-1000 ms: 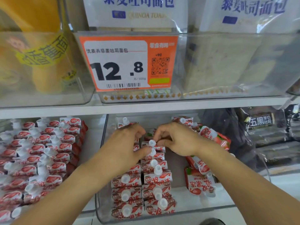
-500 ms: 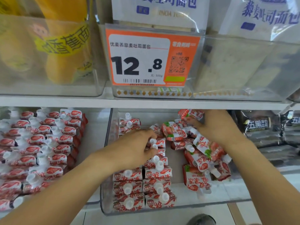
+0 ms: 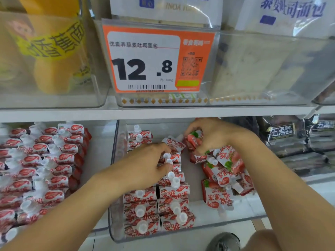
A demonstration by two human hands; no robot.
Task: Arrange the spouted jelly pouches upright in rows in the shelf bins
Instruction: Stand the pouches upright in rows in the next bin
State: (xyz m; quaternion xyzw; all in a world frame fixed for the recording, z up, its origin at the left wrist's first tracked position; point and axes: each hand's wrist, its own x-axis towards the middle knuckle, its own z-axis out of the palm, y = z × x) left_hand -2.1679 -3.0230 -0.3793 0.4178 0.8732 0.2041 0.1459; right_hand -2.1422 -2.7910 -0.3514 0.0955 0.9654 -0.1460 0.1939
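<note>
Red-and-white jelly pouches with white spouts stand upright in two rows (image 3: 157, 211) in the clear middle bin (image 3: 116, 178). Loose pouches lie in a jumbled pile (image 3: 223, 171) on the bin's right side. My left hand (image 3: 145, 163) rests on the upright rows, fingers pinching the spouts of the right-hand row. At the back right of the bin, my right hand (image 3: 213, 134) is closed on a loose pouch (image 3: 194, 139) at the top of the pile. The left bin (image 3: 36, 169) holds several full rows of the same pouches.
The upper shelf carries clear bins with bread bags, an orange 12.8 price tag (image 3: 155, 58) and a yellow pack (image 3: 52, 48). Dark bread packs (image 3: 290, 136) lie right of the middle bin. The shelf edge (image 3: 163, 113) hangs just above my right hand. A shoe (image 3: 224, 241) shows below.
My right hand left the rows, reached to the back right of the bin and closed on a loose pouch. My left hand stayed on the upright rows. The camera view shifted.
</note>
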